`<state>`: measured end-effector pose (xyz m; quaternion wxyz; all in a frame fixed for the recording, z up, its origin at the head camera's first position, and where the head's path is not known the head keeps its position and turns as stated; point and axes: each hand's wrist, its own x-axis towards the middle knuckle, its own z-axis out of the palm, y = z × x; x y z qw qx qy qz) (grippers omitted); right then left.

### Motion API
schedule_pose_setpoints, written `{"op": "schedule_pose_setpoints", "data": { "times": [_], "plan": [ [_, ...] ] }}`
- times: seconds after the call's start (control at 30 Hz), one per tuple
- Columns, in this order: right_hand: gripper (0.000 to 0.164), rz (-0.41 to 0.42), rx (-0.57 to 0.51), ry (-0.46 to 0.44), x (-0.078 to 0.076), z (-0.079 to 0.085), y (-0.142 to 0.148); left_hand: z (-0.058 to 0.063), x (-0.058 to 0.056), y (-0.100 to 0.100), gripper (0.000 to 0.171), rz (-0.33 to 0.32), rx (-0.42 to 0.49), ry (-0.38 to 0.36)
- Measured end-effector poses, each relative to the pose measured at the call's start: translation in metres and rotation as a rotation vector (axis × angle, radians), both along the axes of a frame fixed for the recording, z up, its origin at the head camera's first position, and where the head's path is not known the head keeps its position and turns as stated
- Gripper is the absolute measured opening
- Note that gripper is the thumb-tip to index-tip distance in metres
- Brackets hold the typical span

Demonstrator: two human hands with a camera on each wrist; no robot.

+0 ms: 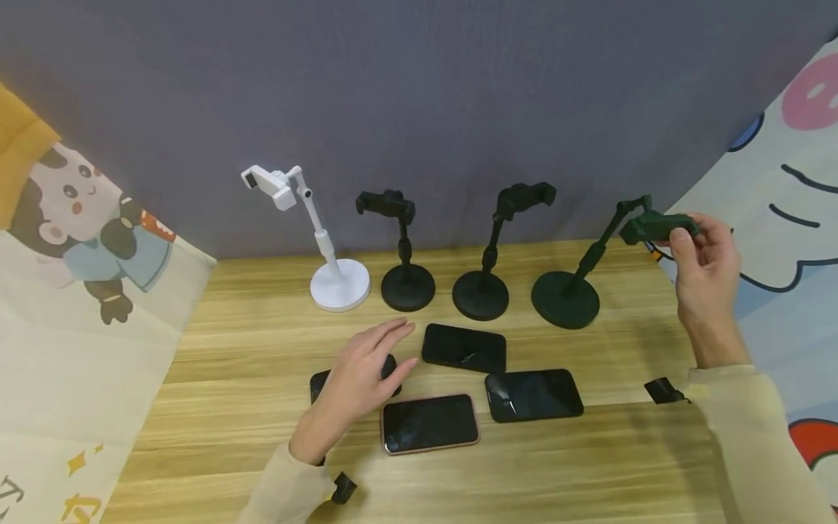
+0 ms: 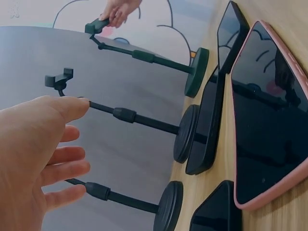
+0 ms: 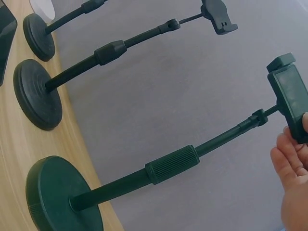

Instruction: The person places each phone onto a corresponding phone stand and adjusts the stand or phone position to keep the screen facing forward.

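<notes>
At the far right, my right hand [image 1: 710,273] pinches the end of the clamp on a dark green phone stand [image 1: 566,300], thumb in front. In the right wrist view the clamp [image 3: 288,91] is tilted on its thin arm, fingers at its lower end. The stand's round base sits on the table. My left hand [image 1: 363,371] hovers over the phones, palm down, fingers extended and holding nothing. Beneath it a black phone [image 1: 319,382] is partly hidden. A phone in a pink case [image 1: 428,426] lies just beside, screen up.
Two more black phones, one farther back [image 1: 452,346] and one to the right [image 1: 533,397], lie flat on the wooden table [image 1: 249,349]. Along the grey back panel [image 1: 419,94] stand a white phone stand [image 1: 340,285] and two black ones [image 1: 407,287], clamps raised.
</notes>
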<state>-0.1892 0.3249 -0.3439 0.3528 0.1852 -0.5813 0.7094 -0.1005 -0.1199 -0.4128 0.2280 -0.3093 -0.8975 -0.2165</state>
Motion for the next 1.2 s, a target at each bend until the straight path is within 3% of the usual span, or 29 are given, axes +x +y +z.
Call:
{"op": "schedule_pose_setpoints", "data": {
  "times": [0.47, 0.7, 0.97, 1.2],
  "plan": [
    [0.023, 0.018, -0.019, 0.034, 0.005, 0.002, -0.010, -0.004, 0.004, 0.003, 0.051, 0.002, -0.026, -0.028],
    [0.023, 0.007, -0.032, 0.009, 0.009, 0.001, -0.011, -0.005, 0.007, 0.003, 0.050, -0.003, -0.024, -0.049],
    [0.023, 0.033, -0.051, 0.025, 0.015, 0.000, -0.012, -0.008, 0.008, 0.003, 0.050, -0.008, -0.039, -0.037],
    [0.024, 0.001, -0.050, 0.004, 0.021, 0.000, -0.010, -0.008, 0.008, 0.006, 0.049, -0.021, -0.049, -0.033]
  ]
}}
